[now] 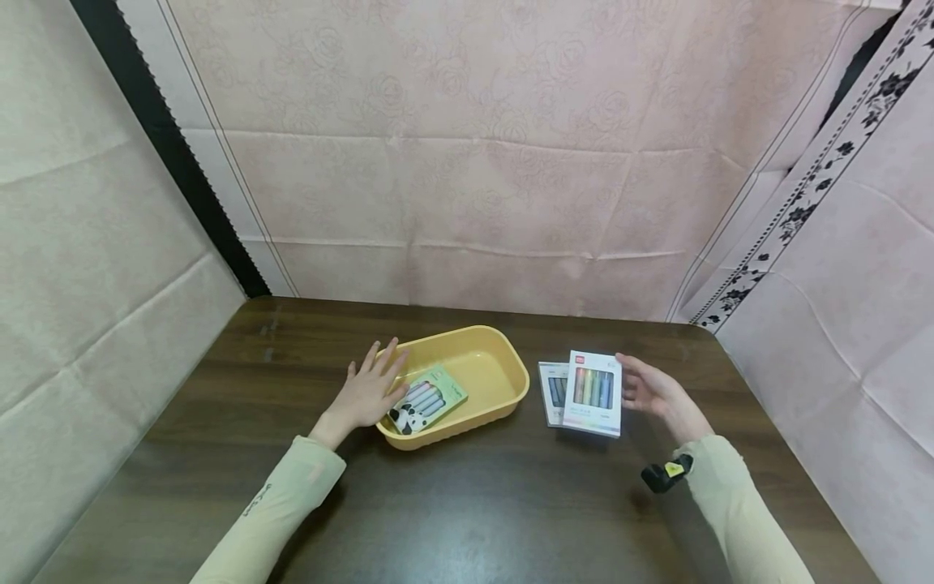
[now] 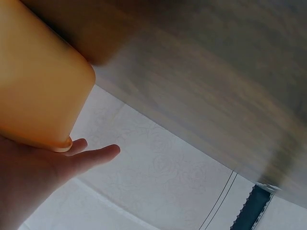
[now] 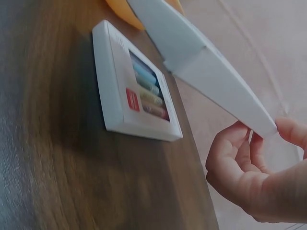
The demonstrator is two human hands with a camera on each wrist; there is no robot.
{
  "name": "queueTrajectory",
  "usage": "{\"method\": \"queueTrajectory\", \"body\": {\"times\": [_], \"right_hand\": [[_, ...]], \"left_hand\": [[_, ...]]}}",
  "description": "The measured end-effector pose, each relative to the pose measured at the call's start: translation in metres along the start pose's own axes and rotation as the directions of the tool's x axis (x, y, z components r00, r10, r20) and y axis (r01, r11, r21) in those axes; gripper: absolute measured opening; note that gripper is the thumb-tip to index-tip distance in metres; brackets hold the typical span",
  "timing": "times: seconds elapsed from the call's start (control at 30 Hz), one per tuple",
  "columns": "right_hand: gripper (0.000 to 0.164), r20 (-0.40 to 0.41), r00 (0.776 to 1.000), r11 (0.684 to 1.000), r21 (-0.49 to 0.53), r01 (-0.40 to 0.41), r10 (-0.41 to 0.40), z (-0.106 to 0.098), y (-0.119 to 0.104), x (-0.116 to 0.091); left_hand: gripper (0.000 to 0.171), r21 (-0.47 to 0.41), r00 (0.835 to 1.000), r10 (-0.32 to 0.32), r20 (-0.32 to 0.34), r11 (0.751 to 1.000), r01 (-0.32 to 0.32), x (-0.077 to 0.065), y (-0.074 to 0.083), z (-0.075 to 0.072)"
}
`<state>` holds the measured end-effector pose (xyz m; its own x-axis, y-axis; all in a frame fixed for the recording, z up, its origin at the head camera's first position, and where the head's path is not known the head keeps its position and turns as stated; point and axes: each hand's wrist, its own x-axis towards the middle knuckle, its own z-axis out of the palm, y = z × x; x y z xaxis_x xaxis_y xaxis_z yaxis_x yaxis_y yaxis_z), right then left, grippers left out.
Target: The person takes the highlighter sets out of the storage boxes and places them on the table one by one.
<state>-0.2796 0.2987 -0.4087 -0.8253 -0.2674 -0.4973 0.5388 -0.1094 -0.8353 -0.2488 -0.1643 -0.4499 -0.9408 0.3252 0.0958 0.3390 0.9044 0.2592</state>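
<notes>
One brown table (image 1: 474, 519) (cloth (image 1: 467, 186) behind) bears a tray (image 1: 481, 377).

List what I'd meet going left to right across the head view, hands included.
Left hand → yellow tray → lying white box → held white box → right hand.

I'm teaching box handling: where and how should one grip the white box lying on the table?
Probably pinch the white box by its long side walls, at the end nearest the head camera, coming in low from there: it lies flat, window up, with that end wall exposed, while the right hand holds a second box that partly hides it in the head view.
</notes>
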Motion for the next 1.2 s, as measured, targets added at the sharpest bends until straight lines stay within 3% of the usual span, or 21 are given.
{"method": "queueTrajectory", "body": {"times": [0.7,0.97,1.2], "right_hand": [[0.020,-0.063,0.998,1.000,-0.004,-0.025,0.025,-0.022,-0.001,0.003],[0.026,-0.110,0.994,0.999,0.029,-0.017,0.020,-0.027,-0.005,0.002],[0.026,-0.126,0.992,1.000,-0.005,-0.002,0.001,-0.032,-0.008,0.001]], "left_hand": [[0.059,-0.008,1.000,-0.004,0.000,1.000,0.004,-0.001,0.002,-0.002],[0.059,-0.006,1.000,-0.008,0.011,1.000,0.009,-0.001,0.002,-0.002],[0.059,-0.002,1.000,0.004,0.004,1.000,-0.004,-0.001,0.001,-0.001]]}}
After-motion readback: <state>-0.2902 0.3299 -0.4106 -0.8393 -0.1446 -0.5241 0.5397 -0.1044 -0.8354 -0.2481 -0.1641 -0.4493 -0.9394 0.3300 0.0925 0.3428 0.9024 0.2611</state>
